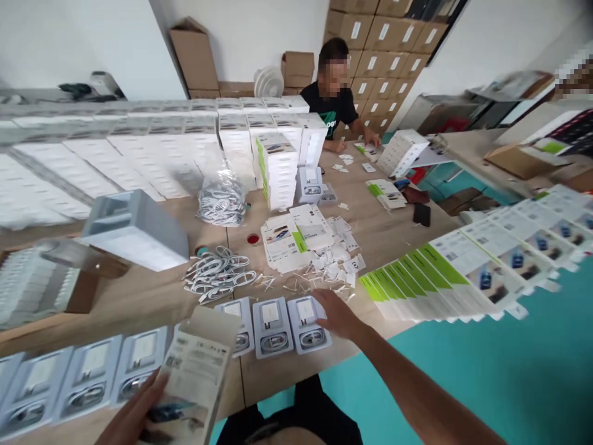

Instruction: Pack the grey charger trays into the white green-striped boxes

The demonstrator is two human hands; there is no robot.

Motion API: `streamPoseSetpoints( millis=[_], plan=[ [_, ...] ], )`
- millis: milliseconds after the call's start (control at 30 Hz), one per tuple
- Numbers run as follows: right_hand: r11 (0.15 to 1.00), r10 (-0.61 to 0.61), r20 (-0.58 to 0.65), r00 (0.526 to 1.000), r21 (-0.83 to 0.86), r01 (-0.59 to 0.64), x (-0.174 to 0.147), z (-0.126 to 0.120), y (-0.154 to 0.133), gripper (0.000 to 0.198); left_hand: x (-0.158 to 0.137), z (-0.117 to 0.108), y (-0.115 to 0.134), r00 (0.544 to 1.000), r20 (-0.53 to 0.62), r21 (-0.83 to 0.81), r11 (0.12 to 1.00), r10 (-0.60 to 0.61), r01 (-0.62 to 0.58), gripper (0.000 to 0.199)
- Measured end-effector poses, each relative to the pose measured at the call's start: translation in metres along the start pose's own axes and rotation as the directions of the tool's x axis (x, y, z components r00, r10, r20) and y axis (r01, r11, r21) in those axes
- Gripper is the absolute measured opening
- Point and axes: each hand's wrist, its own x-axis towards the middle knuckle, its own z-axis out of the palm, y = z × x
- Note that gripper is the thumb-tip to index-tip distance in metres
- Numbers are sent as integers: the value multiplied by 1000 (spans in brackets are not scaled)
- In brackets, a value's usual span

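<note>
My left hand is wrapped round a printed white packaging box, held tilted above the front of the table with its top flap raised. My right hand reaches to the right edge of a grey plastic tray, thumb and fingers apart over its upper corner. In that tray lie a white charger and a coiled white cable. Two similar trays stand to its left, the nearer one being a filled tray. The box in my left hand partly covers the other.
More filled trays line the front left. Beyond are loose cables, paper cards and flattened boxes. Stacked trays stand left, a row of printed boxes right. A co-worker sits across the table.
</note>
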Motion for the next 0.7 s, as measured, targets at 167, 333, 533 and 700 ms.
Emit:
streamPoseSetpoints(
  millis=[167,333,533,700],
  plan=[
    [922,-224,281,933,-250,296,19,8,31,96,-30,71,-21,998,-65,-12,1000,-7,6,56],
    [888,-244,296,924,-315,335,15,21,30,103,-52,136,-7,981,66,78,979,183,-188,54],
    [898,-364,192,912,-187,398,9,11,37,98,-68,151,-1,917,93,163,902,389,-399,45],
    [945,-307,-174,936,57,321,-6,-14,45,86,-89,133,-13,881,2,315,836,472,-449,49]
  ],
)
